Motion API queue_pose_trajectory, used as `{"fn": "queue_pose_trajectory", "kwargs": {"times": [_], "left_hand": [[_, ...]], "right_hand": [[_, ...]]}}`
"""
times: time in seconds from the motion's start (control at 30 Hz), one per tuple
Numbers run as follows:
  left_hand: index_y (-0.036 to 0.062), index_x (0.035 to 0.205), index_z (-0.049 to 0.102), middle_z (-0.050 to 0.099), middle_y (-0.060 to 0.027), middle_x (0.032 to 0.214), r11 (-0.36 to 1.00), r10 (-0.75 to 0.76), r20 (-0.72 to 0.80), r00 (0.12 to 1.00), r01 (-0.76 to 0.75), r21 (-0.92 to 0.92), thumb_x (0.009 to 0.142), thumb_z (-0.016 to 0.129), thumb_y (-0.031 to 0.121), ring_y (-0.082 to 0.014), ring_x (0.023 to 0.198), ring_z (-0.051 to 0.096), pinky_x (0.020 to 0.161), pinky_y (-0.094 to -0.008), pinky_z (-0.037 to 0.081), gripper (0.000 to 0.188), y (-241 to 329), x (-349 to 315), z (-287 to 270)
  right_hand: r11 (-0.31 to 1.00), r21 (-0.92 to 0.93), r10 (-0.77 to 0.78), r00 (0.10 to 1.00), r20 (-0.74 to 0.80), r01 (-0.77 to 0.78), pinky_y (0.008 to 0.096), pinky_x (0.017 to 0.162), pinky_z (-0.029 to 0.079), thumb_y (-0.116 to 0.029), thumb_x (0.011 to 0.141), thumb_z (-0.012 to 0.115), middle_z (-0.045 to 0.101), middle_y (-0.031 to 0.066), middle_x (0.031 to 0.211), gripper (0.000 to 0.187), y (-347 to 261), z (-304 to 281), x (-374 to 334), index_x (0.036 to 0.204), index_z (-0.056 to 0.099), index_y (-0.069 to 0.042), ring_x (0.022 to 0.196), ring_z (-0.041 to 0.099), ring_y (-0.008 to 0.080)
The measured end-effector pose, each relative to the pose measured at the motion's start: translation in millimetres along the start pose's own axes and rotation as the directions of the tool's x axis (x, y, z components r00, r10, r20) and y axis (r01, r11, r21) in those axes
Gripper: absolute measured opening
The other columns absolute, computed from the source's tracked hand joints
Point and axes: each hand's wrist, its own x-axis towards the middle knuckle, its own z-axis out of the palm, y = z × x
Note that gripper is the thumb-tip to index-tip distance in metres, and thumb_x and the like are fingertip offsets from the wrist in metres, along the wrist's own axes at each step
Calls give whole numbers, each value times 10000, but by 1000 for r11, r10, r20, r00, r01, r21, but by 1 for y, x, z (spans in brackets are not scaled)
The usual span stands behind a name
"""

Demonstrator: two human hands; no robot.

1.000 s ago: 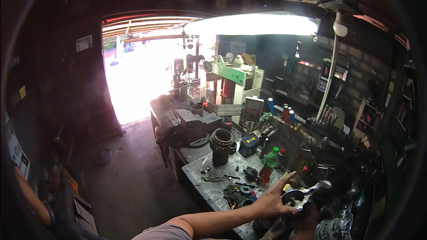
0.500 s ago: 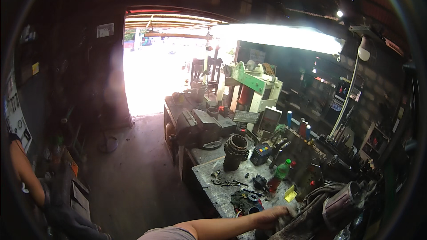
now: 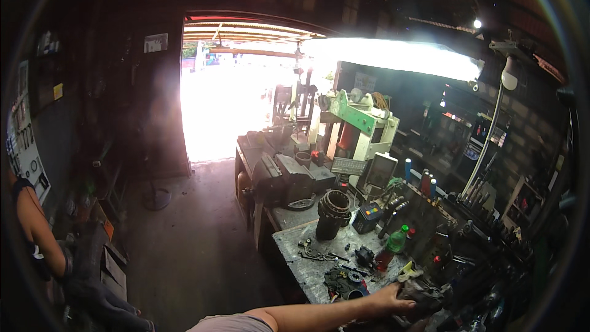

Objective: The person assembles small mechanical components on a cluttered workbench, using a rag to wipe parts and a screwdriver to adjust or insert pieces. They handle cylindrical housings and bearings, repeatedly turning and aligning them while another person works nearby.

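Observation:
My left hand point(image 3: 393, 300) reaches across to the right side of the workbench point(image 3: 289, 240). Its fingers close on a dark, crumpled cloth point(image 3: 425, 298), whose far end lies against a small yellow piece point(image 3: 407, 268). Just beyond stands a bottle with red liquid and a green top point(image 3: 394, 243). Left of the hand lie a blackened part with a ring point(image 3: 355, 278) and a small black part point(image 3: 365, 255). Small metal fittings point(image 3: 313, 251) are scattered farther off. My right hand does not show.
A black ribbed cylinder point(image 3: 332, 214) and a dark battery-like box point(image 3: 369, 216) stand on the bench. Behind are a vise-like machine point(image 3: 279, 178) and a green-and-cream press point(image 3: 362, 117). Tools crowd the right side. Another person's arm point(image 3: 40, 233) is at far left, near a bright doorway.
The raised grey cloth bundle and the striped cylinder at the right have gone from sight. My left hand is slightly higher in view, with the cloth now low by the yellow piece.

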Motion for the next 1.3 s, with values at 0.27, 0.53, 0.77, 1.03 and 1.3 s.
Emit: {"fn": "queue_pose_trajectory", "kwargs": {"times": [0.27, 0.53, 0.77, 1.03, 1.3], "left_hand": [[-50, 1624, 387, 583, -273, 1519, 984, 124, -370, 921, -65, 167, 981, 782, 624, -336, 1424, 574, 1217, -459, 444, 1012, -8, -4, 3], [-21, 1601, 501, 392, -335, 1695, 750, 283, 286, 916, -397, 529, 1106, 644, 337, -498, 1606, 341, 1330, -536, 276, 627, -36, -35, -22], [24, 1616, 460, 598, -128, 1562, 961, 110, -132, 985, -139, -239, 1058, 715, 199, -210, 1430, 545, 1230, -378, 417, 639, -71, -15, -21], [4, 1605, 472, 625, -149, 1527, 965, 72, -292, 954, 7, 263, 991, 829, 269, -239, 1412, 574, 1235, -389, 426, 758, -49, -61, -34], [25, 1539, 545, 673, -107, 1444, 869, 115, -454, 884, -311, -386, 1015, 750, 611, -228, 1320, 646, 1113, -432, 550, 813, -45, -119, -85]], "right_hand": [[998, 61, 21, 1000, 12, -22, 477, 1040, 592, -428, 1131, 537, 714, 120, 1359, 507, 10, 0, -5, 1462, 619, -54, 1196, 718, 307], [989, 129, 72, 997, 28, -75, 479, 1056, 586, -466, 1138, 519, 714, 118, 1372, 531, 20, 4, -13, 1473, 617, -65, 1212, 713, 309], [782, 583, 200, 975, 100, -220, 481, 1071, 581, -498, 1144, 503, 713, 117, 1384, 553, 35, 8, -4, 1482, 615, -75, 1226, 709, 310], [781, 571, 289, 957, 32, -255, 467, 1034, 605, -559, 1142, 525, 721, 134, 1366, 625, 16, 52, -30, 1490, 610, -48, 1183, 732, 320], [985, 174, -30, 986, 166, 1, 382, 1135, 490, -143, 1009, 832, 685, 84, 1384, 536, 34, 115, -29, 1474, 597, -14, 1283, 632, 228]]}}
